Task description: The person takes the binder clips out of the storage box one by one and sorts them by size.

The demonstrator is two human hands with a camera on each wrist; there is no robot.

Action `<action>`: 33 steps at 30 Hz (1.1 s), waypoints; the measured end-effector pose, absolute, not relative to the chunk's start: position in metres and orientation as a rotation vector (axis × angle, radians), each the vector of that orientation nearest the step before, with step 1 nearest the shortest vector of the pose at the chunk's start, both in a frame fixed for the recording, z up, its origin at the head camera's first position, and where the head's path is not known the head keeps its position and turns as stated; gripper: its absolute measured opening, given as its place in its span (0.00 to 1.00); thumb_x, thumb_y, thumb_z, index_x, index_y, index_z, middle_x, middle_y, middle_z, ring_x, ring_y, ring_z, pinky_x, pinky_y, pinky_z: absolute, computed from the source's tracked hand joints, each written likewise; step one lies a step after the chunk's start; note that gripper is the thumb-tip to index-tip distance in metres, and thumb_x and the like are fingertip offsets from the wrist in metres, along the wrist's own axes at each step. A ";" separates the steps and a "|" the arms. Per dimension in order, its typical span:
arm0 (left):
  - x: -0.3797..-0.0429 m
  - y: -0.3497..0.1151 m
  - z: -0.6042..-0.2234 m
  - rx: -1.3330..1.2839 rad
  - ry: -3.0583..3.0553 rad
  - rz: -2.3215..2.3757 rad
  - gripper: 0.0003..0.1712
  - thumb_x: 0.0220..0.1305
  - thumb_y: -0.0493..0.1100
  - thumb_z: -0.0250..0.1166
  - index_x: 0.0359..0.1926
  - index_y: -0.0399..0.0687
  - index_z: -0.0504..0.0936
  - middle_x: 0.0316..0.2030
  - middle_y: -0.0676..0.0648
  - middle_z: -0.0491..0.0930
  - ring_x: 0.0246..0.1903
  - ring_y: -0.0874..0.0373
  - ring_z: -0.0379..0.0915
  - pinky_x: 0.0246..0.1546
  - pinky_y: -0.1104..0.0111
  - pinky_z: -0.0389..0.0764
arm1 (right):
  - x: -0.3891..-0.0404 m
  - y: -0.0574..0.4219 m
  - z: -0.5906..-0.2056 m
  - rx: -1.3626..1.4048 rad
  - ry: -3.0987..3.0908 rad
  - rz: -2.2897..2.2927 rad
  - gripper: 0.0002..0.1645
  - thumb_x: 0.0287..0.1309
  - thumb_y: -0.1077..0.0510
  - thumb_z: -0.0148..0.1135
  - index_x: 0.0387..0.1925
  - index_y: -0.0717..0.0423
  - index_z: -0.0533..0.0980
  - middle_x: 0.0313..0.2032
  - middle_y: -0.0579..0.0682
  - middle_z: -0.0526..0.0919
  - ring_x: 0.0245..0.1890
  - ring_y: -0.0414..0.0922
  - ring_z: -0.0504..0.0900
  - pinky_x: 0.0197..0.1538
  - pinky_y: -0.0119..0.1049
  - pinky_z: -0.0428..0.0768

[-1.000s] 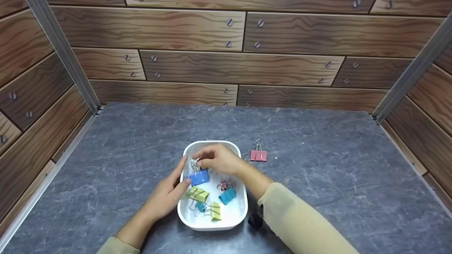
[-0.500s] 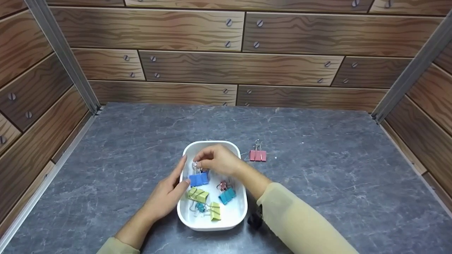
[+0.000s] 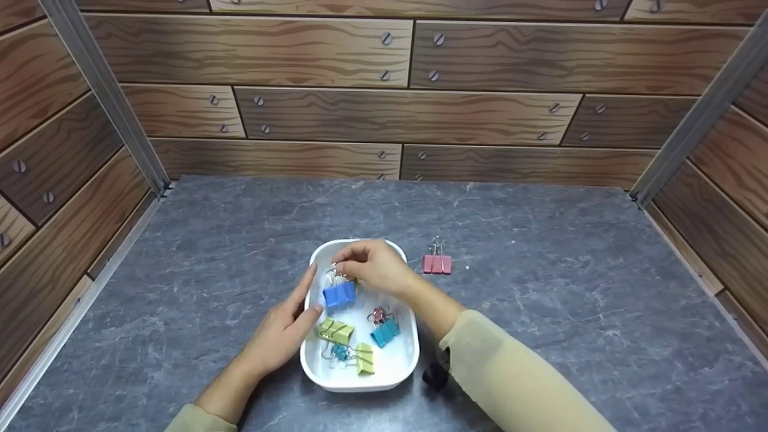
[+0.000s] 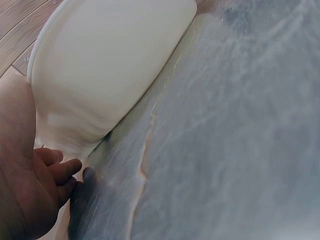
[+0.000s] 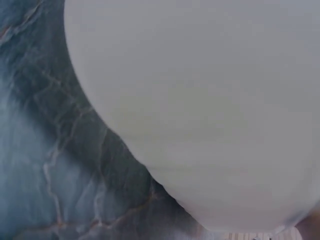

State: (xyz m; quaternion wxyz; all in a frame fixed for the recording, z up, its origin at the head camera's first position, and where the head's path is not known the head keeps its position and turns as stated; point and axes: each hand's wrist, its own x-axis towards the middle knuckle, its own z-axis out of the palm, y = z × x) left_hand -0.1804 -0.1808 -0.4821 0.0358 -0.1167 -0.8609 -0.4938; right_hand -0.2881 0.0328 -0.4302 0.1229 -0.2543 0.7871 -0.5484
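A white plastic tub holds several binder clips. My right hand reaches in at its far end, thumb and forefinger pinching the wire handles of a blue binder clip. Over the tub's left rim lies the thumb of my left hand; its extended forefinger runs along the outer wall. Nearer to me in the tub are two lime green clips, a teal clip, a small teal clip and a small red one. In the left wrist view, the other left fingers bend loosely below the tub.
A pink binder clip lies on the grey marbled table, right of the tub. Wood-patterned walls enclose the back and both sides. The tub's outer wall fills most of the right wrist view.
My right hand has shifted slightly up and away, and the blue clip has moved with it toward the tub's far end. The left hand has stayed in place.
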 end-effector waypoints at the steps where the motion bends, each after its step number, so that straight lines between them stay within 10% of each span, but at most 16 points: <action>1: -0.180 -0.181 -0.482 -0.360 -2.645 -1.516 0.40 0.81 0.50 0.57 0.86 0.65 0.52 0.77 0.39 0.66 0.72 0.44 0.66 0.71 0.44 0.67 | -0.288 0.033 -0.429 -0.748 2.291 -1.616 0.07 0.69 0.64 0.69 0.46 0.62 0.88 0.36 0.48 0.89 0.34 0.38 0.83 0.44 0.35 0.85; 11: -0.181 -0.181 -0.480 -0.349 -2.651 -1.512 0.40 0.81 0.48 0.57 0.86 0.62 0.53 0.77 0.40 0.65 0.75 0.44 0.64 0.73 0.46 0.65 | -0.289 0.047 -0.404 -0.720 2.264 -1.756 0.10 0.69 0.63 0.69 0.48 0.66 0.87 0.34 0.47 0.88 0.34 0.40 0.82 0.51 0.55 0.84; 33: -0.180 -0.181 -0.481 -0.321 -2.664 -1.532 0.40 0.81 0.48 0.57 0.86 0.64 0.53 0.78 0.42 0.63 0.75 0.46 0.62 0.73 0.49 0.64 | -0.294 0.118 -0.362 -0.630 2.369 -1.845 0.10 0.69 0.62 0.70 0.47 0.64 0.87 0.37 0.54 0.88 0.37 0.48 0.84 0.40 0.34 0.83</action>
